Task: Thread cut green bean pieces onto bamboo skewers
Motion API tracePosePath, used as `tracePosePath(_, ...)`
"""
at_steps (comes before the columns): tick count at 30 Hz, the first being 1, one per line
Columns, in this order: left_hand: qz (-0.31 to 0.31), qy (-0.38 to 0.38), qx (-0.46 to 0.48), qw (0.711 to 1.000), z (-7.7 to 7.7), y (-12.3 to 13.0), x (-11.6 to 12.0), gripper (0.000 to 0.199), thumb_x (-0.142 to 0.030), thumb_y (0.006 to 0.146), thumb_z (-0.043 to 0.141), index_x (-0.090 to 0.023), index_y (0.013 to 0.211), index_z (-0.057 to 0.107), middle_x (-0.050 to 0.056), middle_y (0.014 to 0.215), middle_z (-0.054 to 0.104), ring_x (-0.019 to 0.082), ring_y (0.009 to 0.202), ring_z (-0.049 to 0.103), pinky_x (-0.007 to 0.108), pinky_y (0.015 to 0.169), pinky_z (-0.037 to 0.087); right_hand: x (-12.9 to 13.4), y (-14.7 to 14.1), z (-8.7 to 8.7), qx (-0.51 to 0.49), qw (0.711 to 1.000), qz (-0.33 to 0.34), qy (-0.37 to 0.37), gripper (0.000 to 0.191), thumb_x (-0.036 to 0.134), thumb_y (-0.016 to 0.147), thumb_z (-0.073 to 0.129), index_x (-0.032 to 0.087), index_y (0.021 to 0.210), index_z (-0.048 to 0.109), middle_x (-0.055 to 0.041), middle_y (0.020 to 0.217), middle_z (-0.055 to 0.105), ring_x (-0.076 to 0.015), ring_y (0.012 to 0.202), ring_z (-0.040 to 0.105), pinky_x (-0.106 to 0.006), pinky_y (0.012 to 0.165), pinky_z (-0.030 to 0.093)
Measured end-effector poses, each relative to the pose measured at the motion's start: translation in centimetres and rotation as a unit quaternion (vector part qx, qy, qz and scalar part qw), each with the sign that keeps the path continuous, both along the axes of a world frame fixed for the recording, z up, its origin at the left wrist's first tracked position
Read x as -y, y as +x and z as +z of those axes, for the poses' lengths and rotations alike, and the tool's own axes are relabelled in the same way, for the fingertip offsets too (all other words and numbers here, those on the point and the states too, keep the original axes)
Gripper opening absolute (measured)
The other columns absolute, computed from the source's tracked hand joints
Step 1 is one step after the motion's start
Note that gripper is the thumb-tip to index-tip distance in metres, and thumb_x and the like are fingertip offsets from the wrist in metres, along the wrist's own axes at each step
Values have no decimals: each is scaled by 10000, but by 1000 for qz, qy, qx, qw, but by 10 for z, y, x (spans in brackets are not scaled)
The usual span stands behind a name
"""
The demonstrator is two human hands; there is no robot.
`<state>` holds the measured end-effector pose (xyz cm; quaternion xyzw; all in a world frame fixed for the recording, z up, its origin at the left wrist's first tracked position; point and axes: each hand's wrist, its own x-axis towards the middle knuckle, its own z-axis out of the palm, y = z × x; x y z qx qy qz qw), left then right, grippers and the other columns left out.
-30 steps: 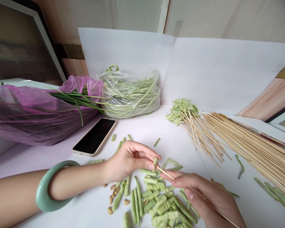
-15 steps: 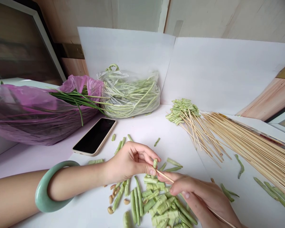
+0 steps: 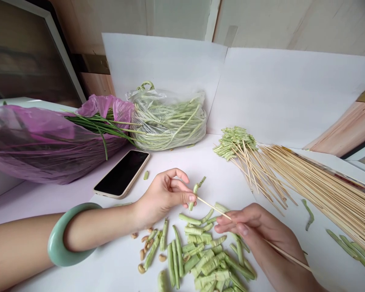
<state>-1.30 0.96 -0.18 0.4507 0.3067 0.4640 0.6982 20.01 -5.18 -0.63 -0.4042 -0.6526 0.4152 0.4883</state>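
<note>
Between thumb and fingertips, my left hand [image 3: 162, 198] pinches a short piece of green long bean [image 3: 195, 189]. The tip of a thin bamboo skewer [image 3: 211, 206] meets this piece; whether it has gone through I cannot see. My right hand [image 3: 263, 237] has its fingers closed around the skewer, whose rear end runs out under the palm to the lower right. Below both hands lies a loose pile of cut long bean pieces [image 3: 208, 265], with several small tan beans [image 3: 141, 254] at its left side.
A phone [image 3: 121, 174] lies left of centre. Behind it stand a purple bag [image 3: 48, 146] of greens and a clear bag [image 3: 170, 121] of long beans. At the right are filled skewers [image 3: 235, 140], a bundle of bare skewers [image 3: 322, 186] and bean scraps [image 3: 349, 247].
My left hand has moved slightly up and left, its upper fingers lifting. My right hand has shifted up and right with its fingers straighter, and more of the skewer shows between the hands.
</note>
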Motion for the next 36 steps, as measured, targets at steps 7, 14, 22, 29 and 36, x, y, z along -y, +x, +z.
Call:
tracePosePath(7, -20, -10, 20, 1000, 1, 0, 2, 392, -85, 619, 794, -158, 856, 490, 18, 577, 714, 102, 532, 633, 181, 564, 463, 6, -9, -8, -69, 997, -4, -43, 127, 331, 852, 587, 228, 795, 635, -72, 843, 743, -221, 857, 713, -367, 812, 576)
tracePosePath(14, -61, -10, 26, 998, 2, -2, 3, 375, -78, 610, 794, -173, 830, 505, -23, 580, 704, 128, 558, 669, 198, 572, 505, 9, -8, -6, -81, 996, -16, -30, 131, 333, 857, 577, 236, 782, 621, -54, 826, 744, -210, 817, 723, -316, 759, 595)
tracePosePath(22, -100, -31, 40, 994, 3, 0, 7, 367, -36, 576, 799, -153, 799, 530, -29, 578, 697, 125, 559, 678, 184, 564, 532, 14, -9, -6, -25, 999, 25, 22, 99, 239, 890, 534, 246, 868, 630, -40, 891, 758, -180, 849, 720, -260, 755, 589)
tracePosePath(29, -121, -54, 54, 990, 4, 3, 12, 390, -2, 551, 799, -144, 823, 559, -31, 550, 691, 120, 536, 670, 180, 547, 536, 21, -21, -8, -31, 999, -27, 20, 108, 296, 869, 557, 269, 837, 657, -42, 853, 760, -205, 828, 722, -321, 761, 596)
tracePosePath(36, -116, -79, 53, 989, 6, 5, 17, 410, -8, 552, 801, -148, 881, 600, -32, 535, 689, 100, 498, 646, 153, 522, 500, 18, -20, -7, -15, 999, -33, 22, 117, 311, 848, 577, 278, 810, 682, -47, 837, 761, -212, 799, 724, -313, 719, 594)
